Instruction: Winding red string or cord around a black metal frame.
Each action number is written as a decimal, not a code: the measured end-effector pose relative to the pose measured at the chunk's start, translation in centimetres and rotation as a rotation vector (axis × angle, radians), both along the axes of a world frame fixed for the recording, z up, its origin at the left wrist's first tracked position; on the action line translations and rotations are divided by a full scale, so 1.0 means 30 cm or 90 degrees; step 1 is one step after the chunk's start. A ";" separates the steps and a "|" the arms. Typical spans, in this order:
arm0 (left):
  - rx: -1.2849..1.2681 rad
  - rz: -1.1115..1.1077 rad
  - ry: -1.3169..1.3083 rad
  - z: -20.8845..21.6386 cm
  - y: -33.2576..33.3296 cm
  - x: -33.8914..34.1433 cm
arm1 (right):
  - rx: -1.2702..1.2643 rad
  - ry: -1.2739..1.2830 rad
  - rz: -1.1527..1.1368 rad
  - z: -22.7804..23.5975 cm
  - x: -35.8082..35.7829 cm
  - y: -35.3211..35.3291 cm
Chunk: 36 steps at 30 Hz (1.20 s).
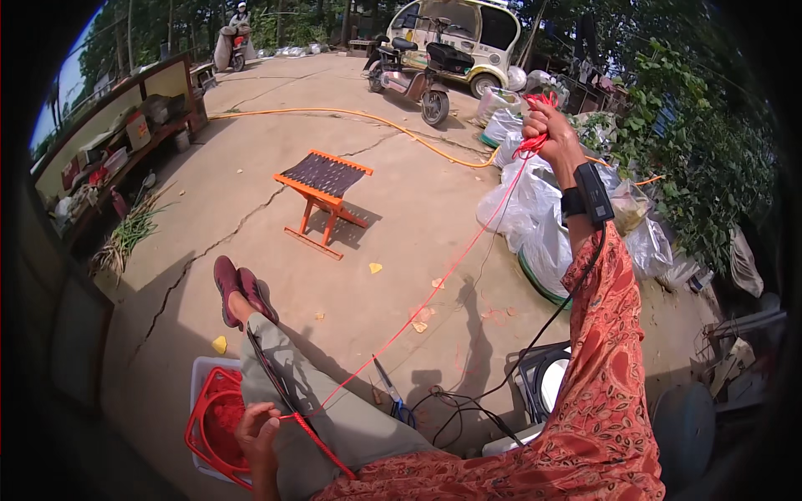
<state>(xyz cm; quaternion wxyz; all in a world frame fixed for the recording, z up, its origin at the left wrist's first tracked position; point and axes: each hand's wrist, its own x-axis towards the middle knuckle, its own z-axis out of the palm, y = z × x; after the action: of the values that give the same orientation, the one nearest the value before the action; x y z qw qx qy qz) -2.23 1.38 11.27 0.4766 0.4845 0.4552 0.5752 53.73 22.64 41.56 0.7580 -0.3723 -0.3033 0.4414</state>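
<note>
My right hand, raised high at the right, is closed around a bundle of thin red cord. From it a single red strand runs taut down to the left, across to my lap. There it meets a thicker, braided-looking red cord lying over my thigh. My left hand, low at the left, pinches the upper end of that thicker cord between thumb and fingers. A white tub holding a red plastic basket with red material stands beside the left hand.
Scissors with blue handles and tangled black cable lie by my leg. An orange folding stool stands ahead. White sacks line the right. Farther off are a yellow hose, a scooter, a small vehicle and a person.
</note>
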 end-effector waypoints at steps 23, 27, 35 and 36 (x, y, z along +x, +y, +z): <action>0.127 -0.265 0.058 0.625 0.251 0.375 | 0.118 -0.226 0.348 -0.348 -1.033 -0.374; 0.016 -0.298 0.004 0.623 0.260 0.349 | 0.117 -0.387 0.318 -0.403 -1.071 -0.363; -0.027 -0.264 0.043 0.601 0.291 0.345 | 0.050 -0.453 0.389 -0.427 -1.053 -0.321; -0.038 -0.270 0.040 0.601 0.300 0.347 | 0.021 -0.448 0.414 -0.426 -1.043 -0.312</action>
<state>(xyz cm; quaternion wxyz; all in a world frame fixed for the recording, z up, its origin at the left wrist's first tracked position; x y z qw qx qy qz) 8.18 10.38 29.29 0.5867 0.5725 0.3746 0.4333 22.44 13.27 28.77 0.4373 -0.3731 -0.6494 0.4979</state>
